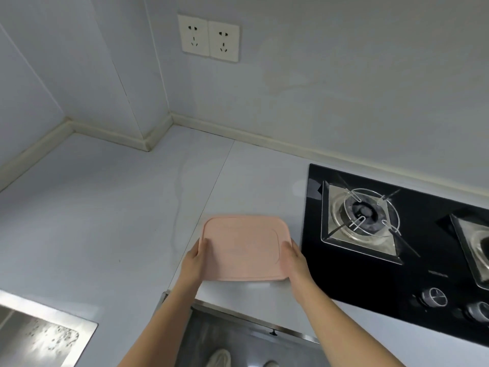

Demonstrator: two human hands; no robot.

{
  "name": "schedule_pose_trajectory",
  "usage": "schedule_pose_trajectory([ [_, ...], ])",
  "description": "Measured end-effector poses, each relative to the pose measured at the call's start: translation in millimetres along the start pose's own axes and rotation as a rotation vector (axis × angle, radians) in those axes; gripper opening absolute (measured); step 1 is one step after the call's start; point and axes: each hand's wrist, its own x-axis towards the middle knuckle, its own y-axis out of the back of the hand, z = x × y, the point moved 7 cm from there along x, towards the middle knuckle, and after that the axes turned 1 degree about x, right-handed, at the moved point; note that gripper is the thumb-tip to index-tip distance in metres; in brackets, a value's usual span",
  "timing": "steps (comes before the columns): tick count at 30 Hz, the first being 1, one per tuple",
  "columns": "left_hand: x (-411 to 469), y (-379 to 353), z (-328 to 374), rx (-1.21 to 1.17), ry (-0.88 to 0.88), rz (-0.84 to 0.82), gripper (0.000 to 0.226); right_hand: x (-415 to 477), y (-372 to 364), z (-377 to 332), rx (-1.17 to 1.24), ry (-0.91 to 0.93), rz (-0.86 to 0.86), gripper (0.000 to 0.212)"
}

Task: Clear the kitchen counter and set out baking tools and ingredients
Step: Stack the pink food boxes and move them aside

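Pink board (244, 247), flat and level over the counter (105, 207) near its front edge, just left of the gas hob (397, 247) and well apart from the sink (39, 332); contact with the surface impossible to tell. Pinched at opposite side edges by left hand (194, 256) and right hand (295, 258), thumbs on top, remaining fingers tucked underneath out of sight. Probably gripped two-handed to keep it level for laying down as a work surface, clear of the burners.

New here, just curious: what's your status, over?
Left hand, right hand both gripping sides of pink board. Board near counter front. Stove close on right.
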Motion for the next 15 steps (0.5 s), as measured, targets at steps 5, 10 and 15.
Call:
schedule_pose_trajectory([
  [5, -1, -5, 3, -0.076, -0.015, -0.096, 0.054, -7, 10, 1, 0.079, 0.056, 0.008, 0.041],
  [10, -15, -16, 14, -0.040, -0.093, -0.112, 0.057, -25, 34, -7, 0.177, 0.146, -0.049, 0.042],
  [15, -59, -59, 28, -0.035, -0.168, -0.112, 0.052, -51, 93, -8, 0.199, 0.236, -0.010, 0.041],
])
